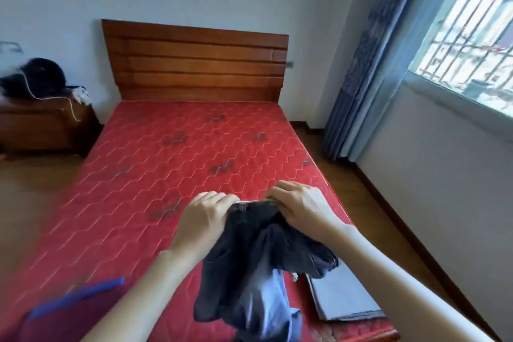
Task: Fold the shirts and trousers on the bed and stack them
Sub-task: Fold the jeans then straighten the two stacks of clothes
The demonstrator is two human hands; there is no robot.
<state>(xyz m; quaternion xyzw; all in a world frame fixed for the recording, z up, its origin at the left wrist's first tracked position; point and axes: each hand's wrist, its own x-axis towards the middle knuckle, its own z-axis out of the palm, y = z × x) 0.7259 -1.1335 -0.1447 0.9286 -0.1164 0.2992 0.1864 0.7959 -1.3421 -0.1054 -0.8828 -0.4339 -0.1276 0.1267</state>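
Dark navy trousers (266, 253) hang in the air above the near part of the red mattress (155, 153). My left hand (202, 216) grips the waistband at its left end and my right hand (299, 205) grips it at the right end, the two hands close together. The trouser legs droop bunched toward me, with a lighter blue garment (273, 294) showing beneath them. A folded grey garment (341, 297) lies flat at the near right edge of the bed. A maroon garment with a blue band (72, 311) lies at the near left corner.
A wooden headboard (194, 64) stands against the far wall. A bedside cabinet (41, 128) at the left carries dark items and a white cable. Blue curtains (369, 64) and a barred window (472, 30) are on the right, with wooden floor on both sides of the bed.
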